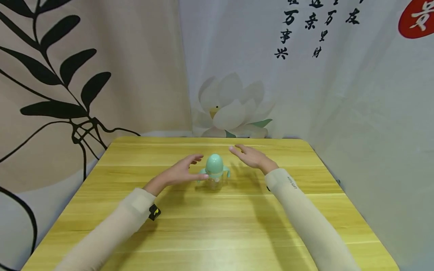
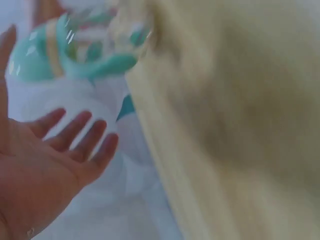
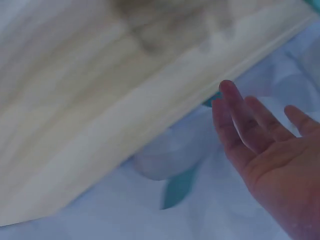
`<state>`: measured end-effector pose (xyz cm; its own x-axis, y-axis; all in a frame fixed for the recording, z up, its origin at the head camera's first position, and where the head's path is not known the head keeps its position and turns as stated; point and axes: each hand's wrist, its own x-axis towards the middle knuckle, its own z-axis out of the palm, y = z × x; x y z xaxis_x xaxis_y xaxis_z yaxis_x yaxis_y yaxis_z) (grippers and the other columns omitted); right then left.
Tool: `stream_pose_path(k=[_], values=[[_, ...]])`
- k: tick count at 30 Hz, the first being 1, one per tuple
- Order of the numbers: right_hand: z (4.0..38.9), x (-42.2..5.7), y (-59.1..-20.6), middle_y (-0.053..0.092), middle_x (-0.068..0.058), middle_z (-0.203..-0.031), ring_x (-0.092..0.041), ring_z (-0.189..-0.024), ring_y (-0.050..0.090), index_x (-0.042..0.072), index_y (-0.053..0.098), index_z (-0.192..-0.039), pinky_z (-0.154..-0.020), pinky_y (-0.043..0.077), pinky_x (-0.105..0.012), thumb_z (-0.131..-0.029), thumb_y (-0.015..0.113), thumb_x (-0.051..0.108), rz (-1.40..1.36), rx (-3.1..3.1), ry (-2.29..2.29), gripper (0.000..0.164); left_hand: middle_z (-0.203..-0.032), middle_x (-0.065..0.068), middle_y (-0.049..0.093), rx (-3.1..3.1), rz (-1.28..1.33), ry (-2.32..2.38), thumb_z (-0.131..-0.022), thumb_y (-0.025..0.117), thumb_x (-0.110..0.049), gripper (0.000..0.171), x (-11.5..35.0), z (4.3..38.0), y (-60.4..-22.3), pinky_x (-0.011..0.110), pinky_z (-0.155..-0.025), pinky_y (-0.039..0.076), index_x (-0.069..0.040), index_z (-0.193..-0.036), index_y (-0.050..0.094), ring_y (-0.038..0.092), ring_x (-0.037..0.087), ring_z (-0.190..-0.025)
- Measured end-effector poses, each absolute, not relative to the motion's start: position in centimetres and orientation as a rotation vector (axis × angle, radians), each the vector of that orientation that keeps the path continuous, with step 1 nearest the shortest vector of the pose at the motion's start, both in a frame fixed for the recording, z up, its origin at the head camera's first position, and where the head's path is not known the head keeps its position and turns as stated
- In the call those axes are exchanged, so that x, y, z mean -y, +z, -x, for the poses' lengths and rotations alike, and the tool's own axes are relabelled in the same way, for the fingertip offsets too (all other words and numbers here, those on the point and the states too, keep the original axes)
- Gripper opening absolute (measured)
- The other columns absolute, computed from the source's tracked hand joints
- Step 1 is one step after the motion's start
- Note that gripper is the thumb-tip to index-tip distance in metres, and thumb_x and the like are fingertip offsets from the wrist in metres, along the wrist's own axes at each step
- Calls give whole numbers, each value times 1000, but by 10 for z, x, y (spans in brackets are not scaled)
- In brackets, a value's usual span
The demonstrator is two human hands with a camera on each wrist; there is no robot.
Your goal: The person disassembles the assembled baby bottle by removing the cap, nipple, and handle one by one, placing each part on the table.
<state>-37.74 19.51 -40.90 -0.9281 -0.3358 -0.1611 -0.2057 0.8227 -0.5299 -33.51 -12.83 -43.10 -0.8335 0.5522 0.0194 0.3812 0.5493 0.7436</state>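
A baby bottle (image 1: 214, 165) with a mint-green domed cap, two side handles and a clear body stands upright on the wooden table. To its left is my left hand (image 1: 179, 171), fingers loosely spread and thumb reaching across the bottle's left handle in the head view. In the left wrist view the palm of the left hand (image 2: 45, 170) faces the bottle (image 2: 90, 47), with a gap between them. My right hand (image 1: 252, 157) hovers to the bottle's right, holding nothing. The right wrist view shows the right hand (image 3: 280, 155) with relaxed fingers.
The yellow wood-grain table (image 1: 217, 233) ends at a back edge just beyond the bottle. Behind it hangs a pale cloth (image 1: 356, 94) printed with a lotus (image 1: 234, 105) and dark characters. Dark printed leaves (image 1: 54, 109) fill the left side.
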Motion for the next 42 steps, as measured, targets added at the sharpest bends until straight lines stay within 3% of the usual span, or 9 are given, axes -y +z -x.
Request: stream_pose_path(k=[5, 13, 18, 23, 31, 36, 42], values=[[366, -175, -392, 34, -10, -172, -39, -157, 31, 18, 31, -168, -124, 25, -65, -99, 23, 85, 522, -2781, -741, 97, -162, 24, 42, -2575, -788, 1189, -87, 86, -51, 107, 117, 330, -452, 65, -115, 41, -2, -164, 30, 45, 46, -144], [362, -164, -392, 34, -8, -172, -36, -159, 28, 24, 33, -168, -125, 25, -64, -100, 20, 84, 561, -2824, -647, 92, -142, 16, 62, -2570, -722, 1294, -85, 91, -38, 88, 112, 333, -483, 57, -106, 51, -3, -153, 46, 59, 38, -130], [363, -164, -398, 33, -11, -172, -37, -159, 29, 26, 32, -168, -123, 26, -66, -98, 18, 86, 555, -2829, -624, 94, -139, 11, 66, -2516, -730, 1328, -86, 91, -31, 81, 112, 330, -494, 52, -106, 52, -4, -151, 52, 63, 31, -126], [362, -164, -398, 33, -10, -172, -37, -158, 30, 27, 32, -168, -122, 27, -67, -98, 18, 86, 563, -2816, -638, 93, -143, 13, 64, -2431, -804, 1400, -89, 89, -24, 77, 109, 329, -502, 56, -110, 49, -5, -153, 51, 61, 34, -131], [355, -156, -387, 35, -9, -171, -36, -156, 35, 26, 34, -168, -122, 30, -64, -99, 19, 85, 627, -2808, -694, 92, -132, 8, 72, -2547, -808, 1364, -87, 91, -27, 63, 97, 332, -503, 53, -105, 53, -9, -141, 65, 66, 29, -124], [349, -153, -383, 49, -8, -163, -33, -144, 51, 20, 40, -164, -116, 41, -58, -100, 26, 83, 715, -2816, -741, 91, -127, 3, 74, -2610, -736, 1379, -85, 92, -31, 57, 103, 329, -502, 49, -101, 54, -12, -134, 69, 67, 23, -119], [344, -154, -381, 68, -5, -134, -24, -117, 66, 19, 52, -155, -99, 54, -49, -98, 41, 81, 800, -2824, -780, 85, -116, 2, 77, -2616, -796, 1389, -88, 89, -31, 49, 111, 331, -489, 40, -89, 57, -11, -129, 71, 70, 19, -103]])
